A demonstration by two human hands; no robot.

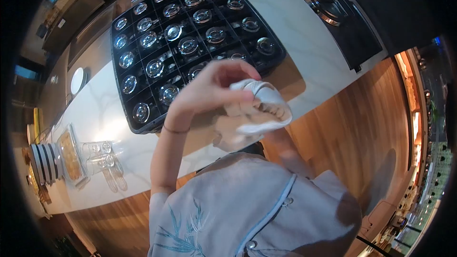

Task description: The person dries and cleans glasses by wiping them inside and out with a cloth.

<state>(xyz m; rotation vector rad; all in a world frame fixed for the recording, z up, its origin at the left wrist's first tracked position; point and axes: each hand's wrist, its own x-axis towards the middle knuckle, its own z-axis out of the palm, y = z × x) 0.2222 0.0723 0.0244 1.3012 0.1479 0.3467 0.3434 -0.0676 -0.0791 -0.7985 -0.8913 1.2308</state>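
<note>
My left hand (212, 88) is closed on a white cloth (262, 100), its thumb and fingers pinching the upper left side. The cloth is bunched and folded, held up in front of my chest. My right forearm (284, 150) reaches up to the cloth from below. Most of my right hand (230, 128) is behind the cloth and smeared by motion, so its grip does not show. Just beyond my left hand stands a black divided glass rack (281, 57). Clear glasses (188, 45) sit in its compartments, one per cell where I can see.
The rack stands on a pale marbled counter (95, 114). At the counter's left end are several clear glasses (97, 157), a clear tray (71, 154) with yellowish contents and a striped stack (44, 162). A black appliance (347, 24) is at the far right. Wood flooring (352, 128) lies beside the counter.
</note>
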